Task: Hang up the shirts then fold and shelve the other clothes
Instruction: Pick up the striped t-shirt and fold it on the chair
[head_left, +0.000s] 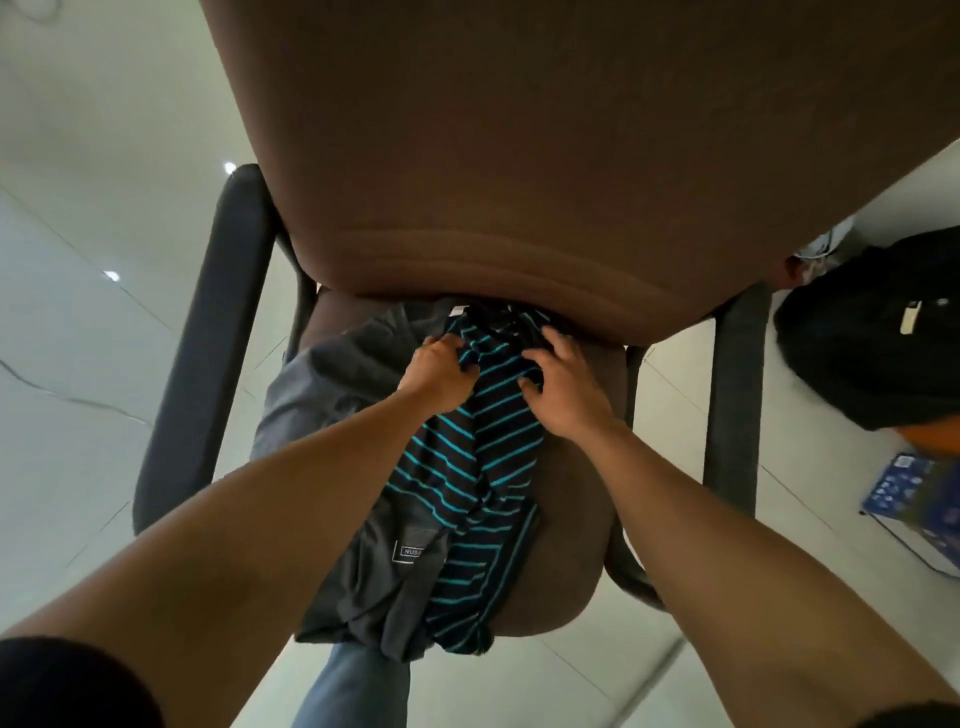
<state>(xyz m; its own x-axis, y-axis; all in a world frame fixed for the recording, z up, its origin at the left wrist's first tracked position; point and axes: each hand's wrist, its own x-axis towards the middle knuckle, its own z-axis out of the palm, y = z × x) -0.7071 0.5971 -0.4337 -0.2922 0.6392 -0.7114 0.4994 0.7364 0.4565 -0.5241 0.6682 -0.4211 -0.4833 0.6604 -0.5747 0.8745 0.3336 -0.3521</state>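
A black shirt with teal stripes (467, 467) lies along the seat of a brown chair (566, 514), on top of a dark grey garment (332, 384) that carries a small white label. My left hand (436, 376) is closed on the striped shirt near its collar end, by the chair back. My right hand (563, 387) rests on the same shirt just to the right, fingers curled into the cloth. The collar area is partly tucked under the backrest (519, 156).
The chair has black armrests on the left (202, 338) and right (737, 395). A black backpack (883, 332) sits on the floor at the right, with a blue box (914, 488) below it. Pale tiled floor (78, 312) surrounds the chair. A jeans-clad leg (348, 686) shows below the seat.
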